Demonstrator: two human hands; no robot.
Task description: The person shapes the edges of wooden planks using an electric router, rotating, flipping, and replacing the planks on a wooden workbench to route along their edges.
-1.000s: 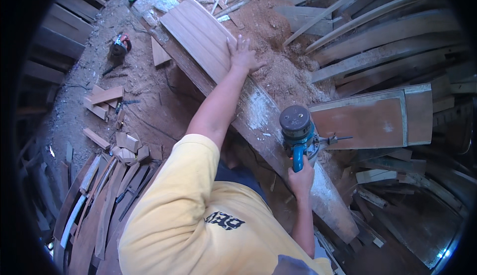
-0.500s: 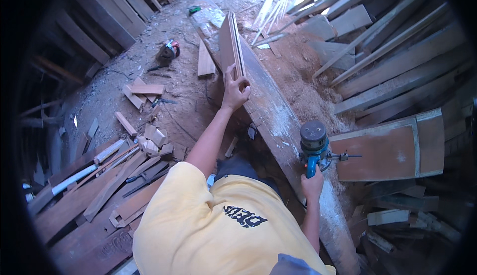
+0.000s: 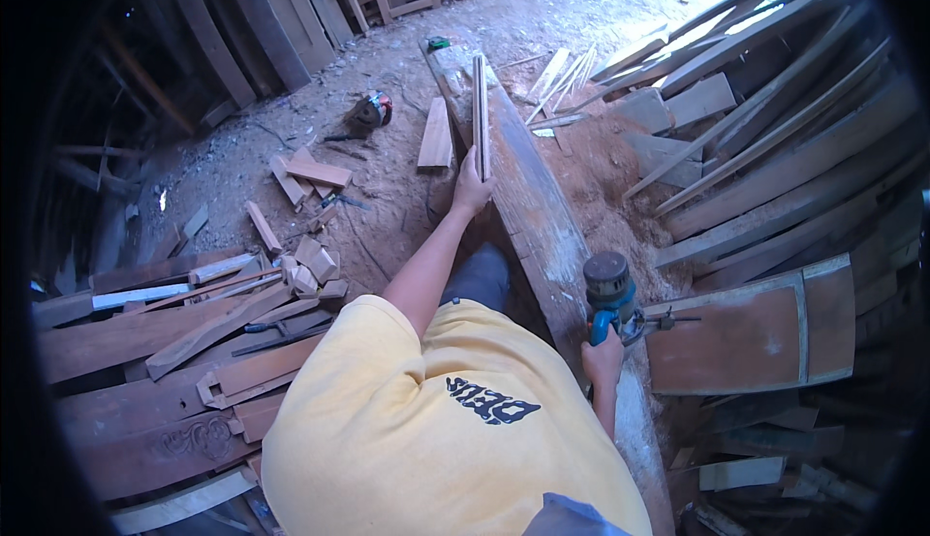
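Observation:
My left hand [image 3: 473, 189] is closed around the near end of a wooden board [image 3: 480, 110]. The board stands on its edge on a long, worn plank bench [image 3: 547, 221], and dark lines run along its narrow top side. At the bench's right side, my right hand [image 3: 603, 358] grips the blue handle of a router [image 3: 609, 284] with a dark round motor top. A metal rod sticks out from the router's base toward the right. The router's bit and underside are hidden from me.
Right of the router lies a brown panel [image 3: 731, 331] with pale edging. Long boards [image 3: 775, 187] are stacked at the right. A power tool [image 3: 370, 112] and wood offcuts [image 3: 315, 170] lie on the dusty floor at left, near piled timber [image 3: 145, 342].
The board has turned from showing its broad face to showing mostly its narrow edge, with my left hand still on it. My right hand keeps its hold on the router. My view has shifted.

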